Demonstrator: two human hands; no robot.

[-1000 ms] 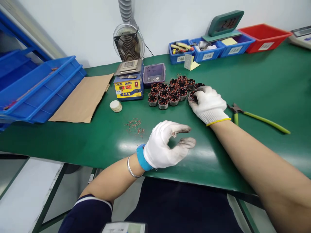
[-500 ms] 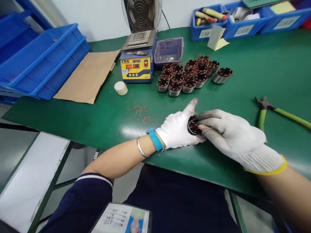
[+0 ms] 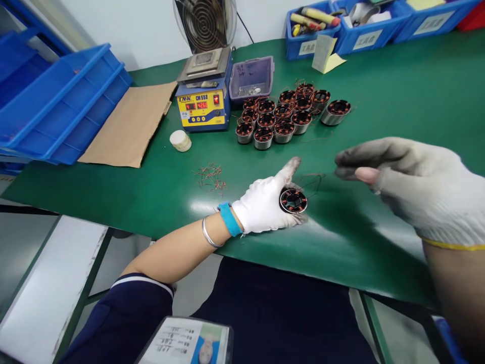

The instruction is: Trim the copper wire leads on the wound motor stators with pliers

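My left hand [image 3: 265, 205], in a white glove with a smudged thumb, is wrapped around the side of a motor stator [image 3: 293, 201]. The stator stands on the green table, its ring of copper windings facing up, and thin wire ends [image 3: 316, 178] stick out from its top right. Off to the right, my gloved right hand [image 3: 413, 184] is raised over the table, apart from the stator. Its fingers point left and are slightly bent, the bare thumb tip showing below them; I see nothing held in them. Behind the stator stand several similar stators [image 3: 273, 120] with loose copper wires.
Clipped wire bits [image 3: 212, 177] lie left of my left hand. Further back are a yellow-blue CM558 heating unit [image 3: 202, 108], a purple tray [image 3: 251, 76], a white round block [image 3: 181, 140], cardboard [image 3: 131, 121], a blue crate [image 3: 64, 108] and blue tool bins [image 3: 310, 45].
My right hand has left the stator and moved right, now covering where the green-handled pliers lay. The left hand stays around the stator. The camera view has shifted slightly.
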